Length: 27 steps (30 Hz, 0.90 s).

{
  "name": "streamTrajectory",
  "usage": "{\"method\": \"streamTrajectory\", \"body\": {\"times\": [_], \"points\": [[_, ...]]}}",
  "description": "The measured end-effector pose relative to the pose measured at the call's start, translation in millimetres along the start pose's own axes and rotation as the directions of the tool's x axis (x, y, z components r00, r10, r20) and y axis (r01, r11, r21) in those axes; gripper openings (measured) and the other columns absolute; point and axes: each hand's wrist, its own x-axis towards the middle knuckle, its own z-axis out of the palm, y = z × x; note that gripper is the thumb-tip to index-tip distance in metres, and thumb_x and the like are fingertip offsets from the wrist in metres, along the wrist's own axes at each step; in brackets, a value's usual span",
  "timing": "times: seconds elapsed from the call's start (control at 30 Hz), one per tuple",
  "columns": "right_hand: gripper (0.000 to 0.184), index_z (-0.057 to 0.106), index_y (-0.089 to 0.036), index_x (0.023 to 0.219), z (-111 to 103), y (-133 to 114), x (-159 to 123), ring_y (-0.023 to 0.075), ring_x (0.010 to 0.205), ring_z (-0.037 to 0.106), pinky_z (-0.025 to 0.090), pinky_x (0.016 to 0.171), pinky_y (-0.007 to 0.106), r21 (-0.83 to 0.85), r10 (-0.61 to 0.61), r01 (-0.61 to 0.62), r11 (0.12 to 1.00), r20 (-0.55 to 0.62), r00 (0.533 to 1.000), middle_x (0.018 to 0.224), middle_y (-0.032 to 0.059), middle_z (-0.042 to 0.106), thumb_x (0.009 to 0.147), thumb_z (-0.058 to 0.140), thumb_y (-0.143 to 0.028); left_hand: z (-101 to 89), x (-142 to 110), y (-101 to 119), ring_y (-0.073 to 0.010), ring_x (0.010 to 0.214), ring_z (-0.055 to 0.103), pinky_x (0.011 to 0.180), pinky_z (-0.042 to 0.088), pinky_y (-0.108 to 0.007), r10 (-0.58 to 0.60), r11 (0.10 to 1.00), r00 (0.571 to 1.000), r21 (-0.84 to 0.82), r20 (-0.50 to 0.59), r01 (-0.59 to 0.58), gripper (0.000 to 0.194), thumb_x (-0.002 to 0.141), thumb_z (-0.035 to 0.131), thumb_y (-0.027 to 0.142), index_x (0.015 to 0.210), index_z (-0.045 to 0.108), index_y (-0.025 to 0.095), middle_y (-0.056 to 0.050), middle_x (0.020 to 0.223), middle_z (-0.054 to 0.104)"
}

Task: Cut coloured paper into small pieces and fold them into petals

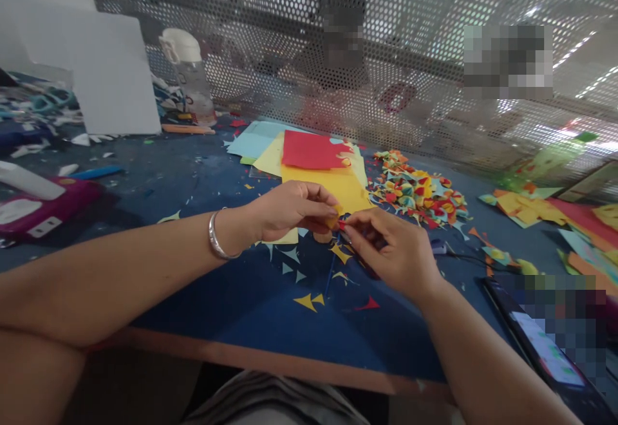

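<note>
My left hand [299, 209], with a silver bangle at its wrist, pinches a small yellow paper piece [334, 217]. Close against it, the fingertips of my right hand [386, 241] are closed on a small red paper piece [342, 225]. The two pieces meet or nearly meet; I cannot tell whether they are joined. Just beyond my hands lie a yellow paper sheet [321, 183] and a red paper sheet [306, 149], stacked on pale yellow and light blue ones. Below my hands, pointed paper scraps [305, 302] are scattered on the dark blue table [217, 312].
A heap of small coloured paper pieces [420, 190] lies beyond my right hand. At the right are a phone [535, 341], a cable and more paper. A clear bottle [196, 93], a white board [113, 74] and a purple device [53, 212] stand left. A perforated metal screen [270, 45] closes the back.
</note>
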Motion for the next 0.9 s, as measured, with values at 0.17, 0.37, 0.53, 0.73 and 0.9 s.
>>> {"method": "streamTrajectory", "body": {"times": [0.17, 0.37, 0.53, 0.73, 0.9], "points": [[0.011, 0.067, -0.018, 0.104, 2, 0, -1, 0.0069, 0.056, 0.060, 0.045, 0.056, 0.020, -0.156, -0.189, 0.183, 0.971, -0.019, 0.982, 0.082, -0.0005, 0.071, 0.095, 0.063, -0.020, 5.5, -1, -2, -0.0138, 0.060, 0.070, 0.067, 0.058, -0.029, -0.048, 0.995, 0.999, -0.091, -0.025, 0.045, 0.019, 0.077, 0.080, 0.014, 0.076, 0.062, 0.013, -0.001, 0.069, 0.071], [0.009, 0.068, -0.018, 0.101, 0, 0, 1, 0.0092, 0.066, 0.064, 0.045, 0.061, 0.021, -0.170, -0.228, 0.222, 0.960, -0.016, 0.974, 0.082, 0.0003, 0.071, 0.097, 0.060, -0.018, 9.8, -3, -5, -0.0146, 0.065, 0.073, 0.069, 0.058, -0.028, -0.059, 0.992, 0.998, -0.113, -0.016, 0.057, 0.022, 0.076, 0.083, 0.017, 0.078, 0.061, 0.014, -0.002, 0.069, 0.073], [0.007, 0.069, -0.019, 0.092, 2, 0, 1, 0.0089, 0.062, 0.061, 0.047, 0.060, 0.021, -0.005, -0.053, 0.053, 0.999, -0.025, 0.998, 0.078, -0.0005, 0.070, 0.095, 0.063, -0.022, 17.0, -7, -6, -0.0125, 0.058, 0.070, 0.065, 0.057, -0.026, 0.017, 0.996, 0.998, -0.085, -0.065, -0.022, 0.013, 0.080, 0.075, 0.006, 0.080, 0.064, 0.012, -0.002, 0.064, 0.073], [0.010, 0.068, -0.019, 0.089, 2, -1, 1, 0.0083, 0.055, 0.055, 0.045, 0.053, 0.020, 0.156, 0.137, -0.134, 0.979, -0.010, 0.991, 0.067, -0.0031, 0.063, 0.093, 0.064, -0.027, 20.2, -10, -9, -0.0121, 0.063, 0.072, 0.065, 0.058, -0.024, 0.095, 0.995, 0.994, -0.039, -0.055, -0.097, 0.007, 0.084, 0.072, 0.011, 0.078, 0.069, 0.011, -0.004, 0.066, 0.074], [0.011, 0.068, -0.019, 0.088, 1, -3, 2, 0.0083, 0.056, 0.055, 0.044, 0.053, 0.020, 0.180, 0.166, -0.156, 0.971, -0.046, 0.985, 0.067, -0.0030, 0.063, 0.093, 0.064, -0.029, 18.9, -12, -9, -0.0092, 0.063, 0.069, 0.066, 0.057, -0.022, 0.143, 0.990, 0.990, 0.012, -0.012, -0.143, 0.016, 0.073, 0.082, 0.011, 0.084, 0.071, 0.010, -0.002, 0.071, 0.075]]}}
